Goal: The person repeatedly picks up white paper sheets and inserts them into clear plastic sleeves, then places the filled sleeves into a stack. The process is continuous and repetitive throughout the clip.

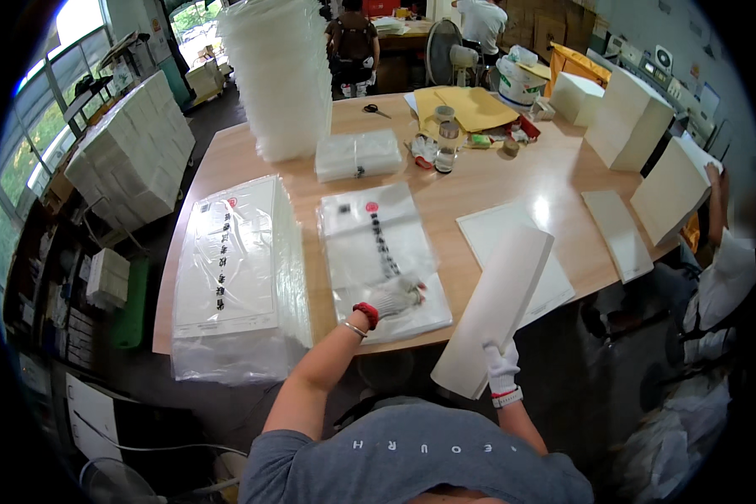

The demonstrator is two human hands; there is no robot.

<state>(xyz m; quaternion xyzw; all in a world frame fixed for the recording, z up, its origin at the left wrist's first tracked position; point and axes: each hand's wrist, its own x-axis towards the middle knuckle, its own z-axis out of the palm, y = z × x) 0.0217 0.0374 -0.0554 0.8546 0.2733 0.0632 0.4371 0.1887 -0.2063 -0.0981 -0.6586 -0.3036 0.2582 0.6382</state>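
My left hand (392, 297), in a white knitted glove with a red cuff, lies with its fingers stretched over the lower part of a stack of clear plastic bags (353, 244). Dark printing and a red round mark run down the top bag. My right hand (502, 370), gloved too, grips the lower end of a bent white sheaf of paper (500, 311). That sheaf leans over the table's front edge; its thickness is hard to judge. Beneath its far end lies a flat white stack of sheets (554, 290), partly covered by it.
At left stands a pile of filled, printed plastic packets (227, 260). Behind are a tall stack of wrapped white material (277, 84), a bundle of bags (359, 155), scissors (376, 110) and a glass bottle (446, 147). A co-worker's hand (714, 175) touches a white paper block (676, 189).
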